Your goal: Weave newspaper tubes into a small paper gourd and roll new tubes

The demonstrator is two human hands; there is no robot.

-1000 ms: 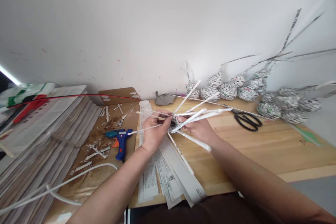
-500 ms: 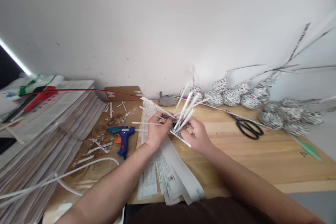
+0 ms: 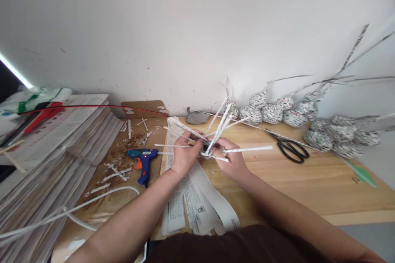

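Between my two hands is a small weaving of rolled newspaper tubes [image 3: 219,130], with white tubes sticking out in several directions. My left hand [image 3: 186,154] grips its left side, the thumb pressed near the middle. On the opposite side, my right hand [image 3: 232,160] has its fingers closed round the edge; one tube juts out to the right across it. The far fingertips are partly hidden behind the tubes. Cut newspaper strips [image 3: 202,209] lie fanned out on the table below my hands.
Left of my hands lies a blue glue gun [image 3: 147,162] among paper scraps [image 3: 119,172]. A tall paper stack [image 3: 70,152] fills the far left. Black scissors [image 3: 291,150] rest at right, near woven paper gourd shapes [image 3: 273,113] along the wall. A grey piece [image 3: 196,117] lies behind.
One tube that stood in the upright bunch now points out to the right, over my right hand. The right hand has shifted slightly down; the left has barely moved.
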